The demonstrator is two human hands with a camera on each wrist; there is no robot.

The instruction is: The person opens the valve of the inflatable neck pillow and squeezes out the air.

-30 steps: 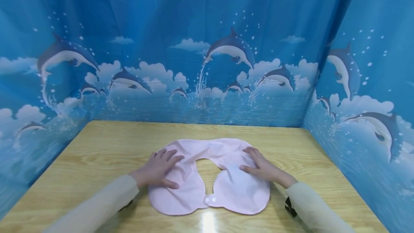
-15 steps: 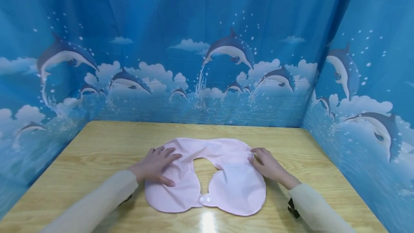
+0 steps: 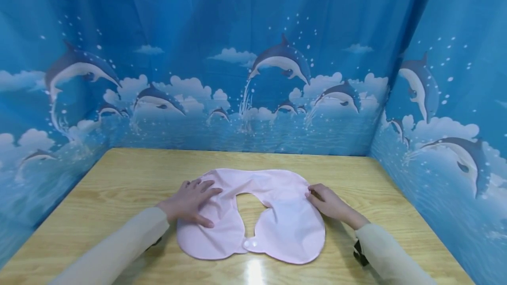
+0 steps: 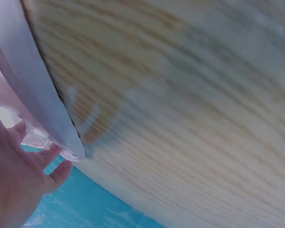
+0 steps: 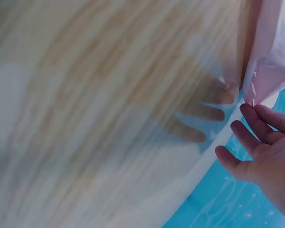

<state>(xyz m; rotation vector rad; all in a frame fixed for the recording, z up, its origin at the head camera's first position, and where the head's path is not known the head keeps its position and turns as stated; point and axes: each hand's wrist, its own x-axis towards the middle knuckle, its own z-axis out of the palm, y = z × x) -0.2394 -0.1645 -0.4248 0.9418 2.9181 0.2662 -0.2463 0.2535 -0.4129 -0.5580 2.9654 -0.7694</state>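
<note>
A pale pink baby bib (image 3: 291, 230) lies spread flat, its scalloped outline surrounding a keyhole-shaped neck opening. At the near side its two tab ends overlap, with round white snaps (image 3: 251, 243) showing. My left hand (image 3: 189, 201) rests on the bib's left part, fingers spread. On the right edge, my right hand (image 3: 330, 202) pinches the fabric between thumb and index finger. In the right wrist view, the bib's edge (image 5: 259, 78) puckers at those fingertips, while the other fingers stay loosely bent. The left wrist view catches the bib's border (image 4: 35, 71) beside the left fingers.
The wood-grain table (image 3: 134, 175) reflects a bright light spot near its front. Blue curtains (image 3: 178, 34) printed with dolphins and clouds stand behind the table and along both sides.
My right hand has drawn back from the bib's top to its right edge and now pinches it. The bib has shifted slightly left, along with my left hand.
</note>
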